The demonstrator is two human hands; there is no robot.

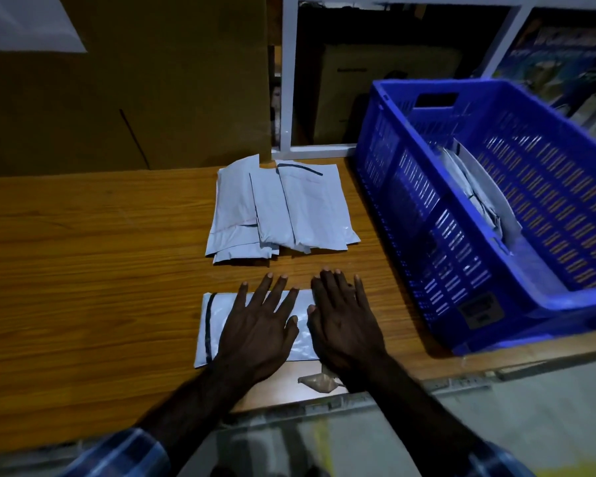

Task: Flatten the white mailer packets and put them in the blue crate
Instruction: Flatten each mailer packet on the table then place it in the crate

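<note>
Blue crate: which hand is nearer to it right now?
Right. The right hand presses the near packet at its crate-side end, close to the blue crate; the left hand lies flat further left on that packet.

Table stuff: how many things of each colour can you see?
White mailer packet under the hands: 1
White packet pile: 1, its number unclear
White packets in the crate: number unclear
Blue crate: 1
Brown scrap: 1
Total: 4 countable
</note>
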